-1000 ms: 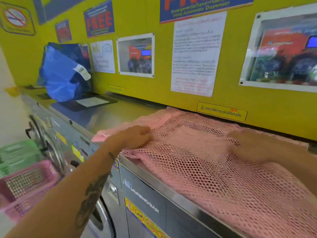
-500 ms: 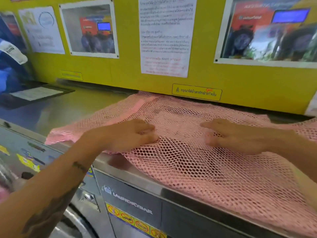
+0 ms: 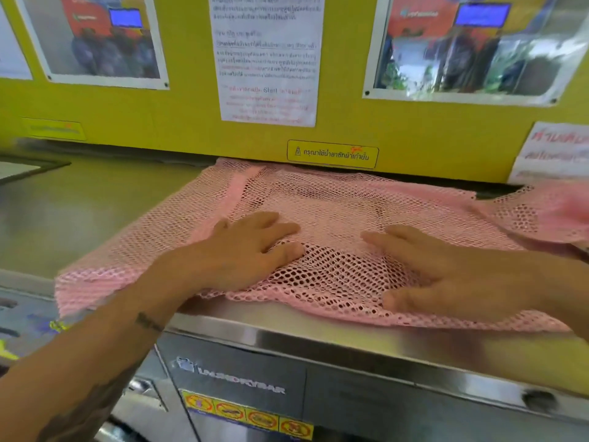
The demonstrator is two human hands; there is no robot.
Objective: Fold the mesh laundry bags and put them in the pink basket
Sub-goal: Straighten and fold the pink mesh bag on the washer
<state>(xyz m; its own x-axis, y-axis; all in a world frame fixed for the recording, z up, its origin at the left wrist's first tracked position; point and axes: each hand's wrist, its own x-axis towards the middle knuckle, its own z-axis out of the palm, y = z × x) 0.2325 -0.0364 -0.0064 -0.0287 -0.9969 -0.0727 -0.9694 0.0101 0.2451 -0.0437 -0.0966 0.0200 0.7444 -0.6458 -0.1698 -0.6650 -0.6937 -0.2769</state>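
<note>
A pink mesh laundry bag (image 3: 334,199) lies spread flat on the steel top of a washing machine (image 3: 287,330), reaching back to the yellow wall. My left hand (image 3: 242,250) rests palm down on its near left part, fingers spread. My right hand (image 3: 446,272) lies flat on its near right part, fingers pointing left. Both hands press on the mesh without gripping it. More pink mesh (image 3: 551,212) is bunched at the far right. The pink basket is out of view.
The yellow wall (image 3: 191,122) with posters and notices stands right behind the bag. Bare steel top (image 3: 79,202) stretches to the left. A dark tray edge (image 3: 28,167) shows at the far left. The machine's front panel (image 3: 242,387) drops below the hands.
The view has swung right and closer, so the pink basket and blue bag have left the frame. Both hands have slid toward each other over the mesh.
</note>
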